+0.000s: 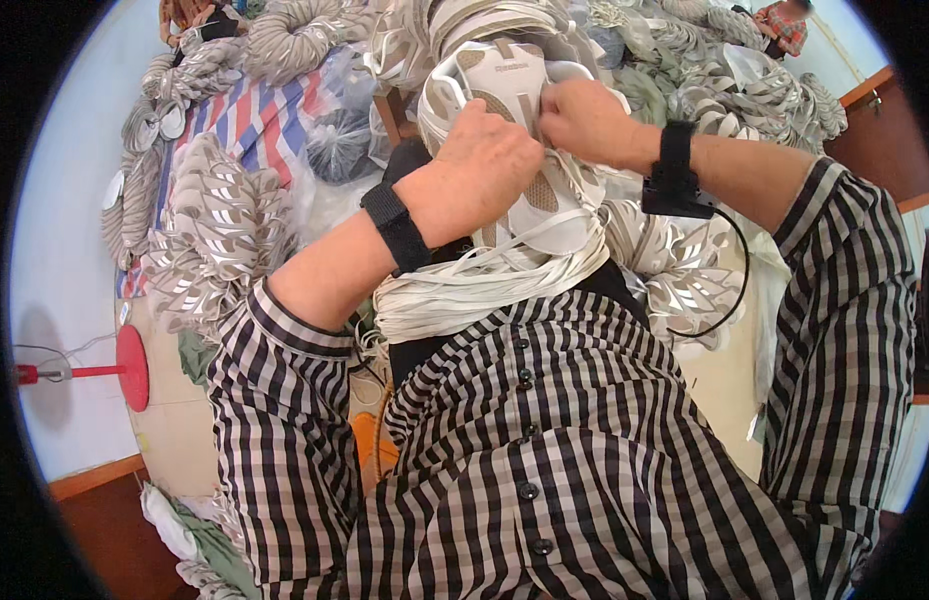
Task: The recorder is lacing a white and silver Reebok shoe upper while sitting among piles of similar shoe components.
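Note:
A white and beige shoe upper (499,75) lies in front of me, its tongue toward the far side. My left hand (489,160) is closed over the left and middle part of the upper, its fingertips turned down and hidden. Beside it, my right hand (587,120) is pinched closed at the right edge of the upper. What either hand grips is too small or too hidden to make out. Across my lap hangs a thick bundle of white shoelaces (484,295), with some strands running up beside the upper.
Stacked shoe uppers (219,215) stand at left, more uppers (684,270) at right. Coiled stacks (294,40) cover a striped sheet (244,115) behind. A clear plastic bag (339,140) lies beyond my left arm. A red round-based stand (133,368) is far left. Two people sit at the back.

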### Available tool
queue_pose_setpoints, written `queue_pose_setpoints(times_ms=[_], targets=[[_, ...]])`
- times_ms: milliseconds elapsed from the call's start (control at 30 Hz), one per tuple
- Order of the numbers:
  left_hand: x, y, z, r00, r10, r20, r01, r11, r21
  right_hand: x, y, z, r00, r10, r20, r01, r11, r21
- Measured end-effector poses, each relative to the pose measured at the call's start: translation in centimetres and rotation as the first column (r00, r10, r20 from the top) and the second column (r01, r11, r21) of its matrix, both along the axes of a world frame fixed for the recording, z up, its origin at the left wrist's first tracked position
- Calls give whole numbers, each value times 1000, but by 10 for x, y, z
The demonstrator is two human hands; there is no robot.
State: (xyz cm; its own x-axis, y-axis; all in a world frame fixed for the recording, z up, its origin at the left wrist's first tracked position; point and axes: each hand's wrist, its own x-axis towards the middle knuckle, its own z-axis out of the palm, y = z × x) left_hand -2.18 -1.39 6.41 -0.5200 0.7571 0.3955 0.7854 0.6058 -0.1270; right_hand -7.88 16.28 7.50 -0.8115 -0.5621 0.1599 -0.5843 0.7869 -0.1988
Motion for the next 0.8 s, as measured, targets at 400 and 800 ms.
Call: queue_pose_setpoints(times_ms=[400, 800], targets=[[-5, -10, 22, 887, 281, 365, -244, 959, -147, 23, -9, -11, 919, 363, -153, -391, 797, -461], [-17, -23, -8, 554, 661, 507, -647, 725, -238, 27, -23, -52, 943, 316, -107, -311, 714, -627]])
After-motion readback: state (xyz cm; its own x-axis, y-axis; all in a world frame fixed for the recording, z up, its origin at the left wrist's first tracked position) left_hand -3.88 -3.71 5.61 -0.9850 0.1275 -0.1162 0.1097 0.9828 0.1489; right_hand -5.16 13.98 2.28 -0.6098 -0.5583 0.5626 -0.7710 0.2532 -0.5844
